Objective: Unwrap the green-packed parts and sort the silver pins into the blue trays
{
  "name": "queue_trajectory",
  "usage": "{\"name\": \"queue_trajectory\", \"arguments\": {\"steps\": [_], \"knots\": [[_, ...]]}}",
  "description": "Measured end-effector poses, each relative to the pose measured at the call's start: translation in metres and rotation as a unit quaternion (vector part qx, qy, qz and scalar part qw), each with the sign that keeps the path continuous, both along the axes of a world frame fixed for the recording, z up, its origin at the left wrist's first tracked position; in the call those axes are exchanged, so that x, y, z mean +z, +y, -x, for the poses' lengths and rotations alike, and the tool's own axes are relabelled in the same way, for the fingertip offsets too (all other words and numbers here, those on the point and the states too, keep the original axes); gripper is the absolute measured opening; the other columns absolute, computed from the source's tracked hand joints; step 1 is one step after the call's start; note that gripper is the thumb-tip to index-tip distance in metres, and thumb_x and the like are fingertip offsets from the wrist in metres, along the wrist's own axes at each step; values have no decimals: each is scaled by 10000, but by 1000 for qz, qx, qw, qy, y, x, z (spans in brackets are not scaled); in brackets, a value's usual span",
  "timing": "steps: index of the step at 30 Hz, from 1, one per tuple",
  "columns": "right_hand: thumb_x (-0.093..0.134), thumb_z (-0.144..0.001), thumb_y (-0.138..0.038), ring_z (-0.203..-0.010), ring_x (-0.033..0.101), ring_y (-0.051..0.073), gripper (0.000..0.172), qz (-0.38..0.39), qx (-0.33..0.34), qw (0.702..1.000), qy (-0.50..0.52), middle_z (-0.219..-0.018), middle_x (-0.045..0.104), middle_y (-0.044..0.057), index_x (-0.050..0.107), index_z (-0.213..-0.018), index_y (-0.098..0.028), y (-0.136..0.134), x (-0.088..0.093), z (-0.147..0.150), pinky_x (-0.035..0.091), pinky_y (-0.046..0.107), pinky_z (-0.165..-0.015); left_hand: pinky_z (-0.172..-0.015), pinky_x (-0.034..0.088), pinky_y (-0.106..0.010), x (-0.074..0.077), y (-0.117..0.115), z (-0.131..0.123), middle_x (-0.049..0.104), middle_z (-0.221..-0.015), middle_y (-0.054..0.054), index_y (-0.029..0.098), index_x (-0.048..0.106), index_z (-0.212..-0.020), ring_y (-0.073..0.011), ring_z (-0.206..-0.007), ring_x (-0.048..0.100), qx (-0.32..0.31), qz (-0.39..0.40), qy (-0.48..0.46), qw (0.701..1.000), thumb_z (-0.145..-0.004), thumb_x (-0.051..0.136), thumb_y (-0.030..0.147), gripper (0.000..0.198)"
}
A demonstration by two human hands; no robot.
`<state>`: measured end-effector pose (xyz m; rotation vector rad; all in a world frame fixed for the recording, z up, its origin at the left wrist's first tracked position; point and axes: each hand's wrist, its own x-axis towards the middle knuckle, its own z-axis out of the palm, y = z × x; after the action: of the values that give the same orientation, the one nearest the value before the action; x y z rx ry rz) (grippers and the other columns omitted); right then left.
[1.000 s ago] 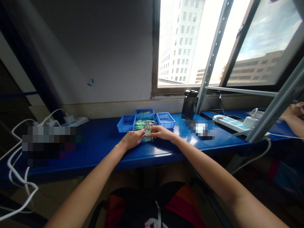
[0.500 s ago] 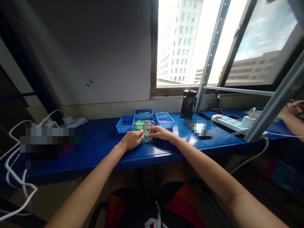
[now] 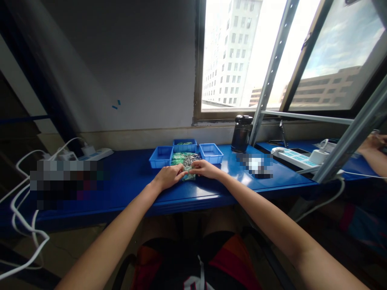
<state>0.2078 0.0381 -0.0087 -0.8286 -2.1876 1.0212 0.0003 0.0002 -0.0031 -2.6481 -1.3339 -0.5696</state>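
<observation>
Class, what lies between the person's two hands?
A small green packet, held by the left hand and the right hand, as the head view shows.

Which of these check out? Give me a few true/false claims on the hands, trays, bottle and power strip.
1. The left hand and right hand hold a green packet between them. True.
2. The dark bottle stands left of the blue trays. False: it stands to their right, by the window.
3. Three blue trays sit just beyond the hands. True.
4. The right hand rests on the white power strip. False: the strip lies farther right, apart from it.
5. Another person's hand shows at the right edge. True.
</observation>
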Motion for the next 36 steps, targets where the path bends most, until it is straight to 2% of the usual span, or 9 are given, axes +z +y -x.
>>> {"name": "queue_trajectory", "arguments": {"steps": [9,15,25,32,36], "knots": [[616,-684,-537,-527,450,96,410,4,8,1000,-9,-549,421,-59,523,-769,-147,0,0,-1,360,217,-507,-549,378,-233,0,0,0,641,-723,-27,200,520,-865,-174,-633,613,9,6,10,1000,-881,358,440,289],[601,-692,-543,-529,462,96,405,-2,8,1000,-19,-572,461,-45,510,-733,-150,-2,3,-2,355,217,-513,-533,368,-239,0,1,0,626,-703,-22,194,526,-847,-173,-597,593,10,25,-5,1000,-825,397,552,382],[591,-712,-525,-522,447,92,393,-6,9,1000,-18,-538,409,-64,538,-789,-143,-1,2,-1,365,215,-516,-557,378,-239,0,1,-1,648,-736,-29,202,520,-899,-186,-646,619,7,18,14,1000,-872,379,456,292],[619,-697,-505,-541,465,97,389,10,7,1000,-21,-579,471,-45,552,-812,-140,-3,4,-2,364,217,-521,-534,377,-237,0,1,0,631,-719,-21,197,523,-868,-169,-604,602,6,18,12,1000,-862,387,466,302],[637,-682,-498,-559,472,101,391,13,12,1000,-12,-603,491,-36,545,-803,-138,-5,5,-2,370,219,-528,-578,415,-239,-2,1,0,626,-829,-31,196,520,-928,-170,-687,612,-17,-17,-16,1000,-838,423,480,313]]}}
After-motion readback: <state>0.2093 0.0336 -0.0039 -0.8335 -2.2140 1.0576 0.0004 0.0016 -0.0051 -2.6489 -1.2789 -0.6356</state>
